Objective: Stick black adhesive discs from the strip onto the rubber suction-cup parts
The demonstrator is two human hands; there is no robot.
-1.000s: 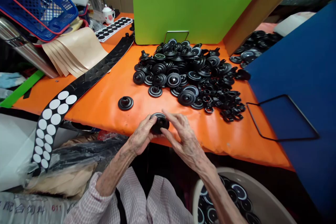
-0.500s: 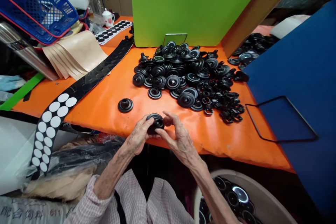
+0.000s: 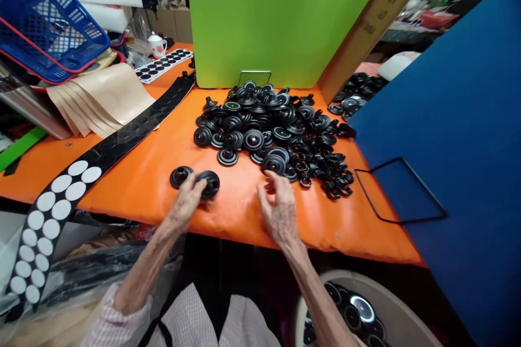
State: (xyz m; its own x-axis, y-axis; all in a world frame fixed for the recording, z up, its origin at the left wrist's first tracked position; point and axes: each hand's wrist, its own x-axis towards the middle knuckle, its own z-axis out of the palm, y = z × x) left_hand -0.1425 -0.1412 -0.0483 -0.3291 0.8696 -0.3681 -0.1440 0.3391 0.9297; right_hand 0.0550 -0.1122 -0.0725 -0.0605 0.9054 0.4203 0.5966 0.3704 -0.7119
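One black disc (image 3: 213, 181) is being pinched by the left hand (image 3: 187, 201) over the orange table (image 3: 238, 200), just beside a second disc (image 3: 179, 176); the right hand (image 3: 280, 210) (its grip spread apart) is hovering near the black pile (image 3: 253, 140).

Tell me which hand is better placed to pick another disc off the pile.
Probably the right hand: it looks empty, close to the pile of black discs, while the left hand holds a disc.

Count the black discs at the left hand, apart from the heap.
2: the held disc in the left hand, and the loose disc on the orange tabletop, just left of it. More could be hidden under the hand.
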